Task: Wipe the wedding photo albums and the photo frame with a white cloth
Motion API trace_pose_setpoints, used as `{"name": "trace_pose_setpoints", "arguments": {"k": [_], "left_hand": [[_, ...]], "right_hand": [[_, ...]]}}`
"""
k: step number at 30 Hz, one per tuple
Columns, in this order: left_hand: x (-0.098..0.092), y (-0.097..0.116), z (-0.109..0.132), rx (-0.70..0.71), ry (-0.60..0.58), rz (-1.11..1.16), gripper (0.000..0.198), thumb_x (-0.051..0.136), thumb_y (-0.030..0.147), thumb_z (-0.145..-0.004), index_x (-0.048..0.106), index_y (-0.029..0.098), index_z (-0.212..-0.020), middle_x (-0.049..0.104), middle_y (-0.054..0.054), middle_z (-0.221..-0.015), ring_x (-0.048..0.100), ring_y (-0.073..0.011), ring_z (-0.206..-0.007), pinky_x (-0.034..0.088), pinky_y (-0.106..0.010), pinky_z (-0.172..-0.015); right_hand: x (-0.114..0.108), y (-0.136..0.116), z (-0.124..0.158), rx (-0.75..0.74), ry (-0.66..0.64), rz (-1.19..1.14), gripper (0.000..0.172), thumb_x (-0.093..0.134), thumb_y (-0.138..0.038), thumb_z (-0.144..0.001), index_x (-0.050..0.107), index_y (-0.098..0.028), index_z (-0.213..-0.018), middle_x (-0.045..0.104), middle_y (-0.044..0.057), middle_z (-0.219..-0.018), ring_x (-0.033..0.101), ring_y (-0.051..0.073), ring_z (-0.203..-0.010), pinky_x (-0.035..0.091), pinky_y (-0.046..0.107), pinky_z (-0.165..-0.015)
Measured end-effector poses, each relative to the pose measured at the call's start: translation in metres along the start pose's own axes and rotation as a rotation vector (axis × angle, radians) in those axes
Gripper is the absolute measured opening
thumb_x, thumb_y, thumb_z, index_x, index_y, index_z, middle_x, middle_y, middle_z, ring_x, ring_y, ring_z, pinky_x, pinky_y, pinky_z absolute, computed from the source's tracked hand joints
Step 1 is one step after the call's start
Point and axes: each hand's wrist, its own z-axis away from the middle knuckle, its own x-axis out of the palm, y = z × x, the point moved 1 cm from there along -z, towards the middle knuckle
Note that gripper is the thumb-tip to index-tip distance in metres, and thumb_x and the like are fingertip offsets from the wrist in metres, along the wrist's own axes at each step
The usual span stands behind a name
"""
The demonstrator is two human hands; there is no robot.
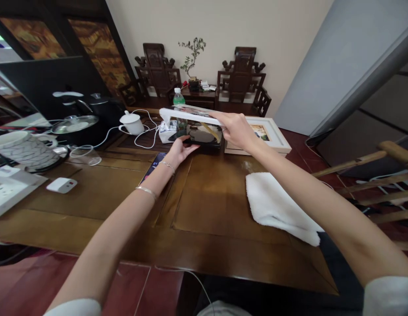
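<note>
A: Holding what, and where?
B: Right grip (pixel 235 129) closed on white picture frame (pixel 190 115), level above counter (pixel 207 210); left grip (pixel 180 151) open, touching dark frame (pixel 204 139) beneath. Frame is up, not set down; towel (pixel 276 206) untouched.

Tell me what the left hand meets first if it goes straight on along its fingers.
The black frame on the table; the left hand seems to touch its near edge, under the white frame the right hand holds.

Head-worn view, forward and down, close over the wooden table (pixel 204 206), toward the far wall (pixel 256 26).
</note>
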Motion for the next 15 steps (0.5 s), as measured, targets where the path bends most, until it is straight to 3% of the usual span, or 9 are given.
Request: {"name": "trace_pose_setpoints", "arguments": {"k": [3,7,11,15], "left_hand": [[-0.016,0.007,0.026,0.093,-0.053,-0.113,0.013,0.049,0.006,-0.083,0.059,0.01,-0.091,0.066,-0.01,-0.076,0.069,-0.0199,-0.069,0.061,-0.031,-0.064],[-0.04,0.01,0.077,0.133,-0.069,-0.1,0.012,0.049,0.004,-0.083,0.059,0.008,-0.087,0.068,-0.01,-0.077,0.07,-0.02,-0.071,0.061,-0.032,-0.067],[-0.059,0.009,0.138,0.172,-0.01,-0.103,0.014,0.05,0.003,-0.082,0.062,0.007,-0.088,0.071,-0.012,-0.081,0.07,-0.0195,-0.07,0.062,-0.031,-0.067],[-0.076,-0.007,0.195,0.217,0.107,-0.056,0.025,0.048,0.0,-0.08,0.065,0.01,-0.096,0.073,-0.009,-0.084,0.071,-0.0186,-0.07,0.062,-0.03,-0.066]], "right_hand": [[-0.003,-0.001,0.001,0.008,0.012,0.006,0.064,0.04,0.004,-0.07,0.051,-0.015,-0.13,0.06,0.008,-0.128,0.057,0.023,-0.113,0.044,0.035,-0.089],[-0.006,-0.002,0.002,0.02,0.031,0.006,0.065,0.04,0.003,-0.071,0.049,-0.015,-0.132,0.058,0.008,-0.13,0.055,0.024,-0.116,0.044,0.036,-0.091],[-0.006,-0.002,0.004,0.042,0.025,-0.005,0.067,0.039,0.003,-0.07,0.048,-0.016,-0.134,0.056,0.007,-0.133,0.054,0.024,-0.118,0.043,0.04,-0.093],[-0.002,-0.001,0.009,0.077,0.015,0.003,0.063,0.039,0.001,-0.071,0.05,-0.013,-0.132,0.057,0.008,-0.132,0.055,0.025,-0.117,0.044,0.04,-0.093]]}}
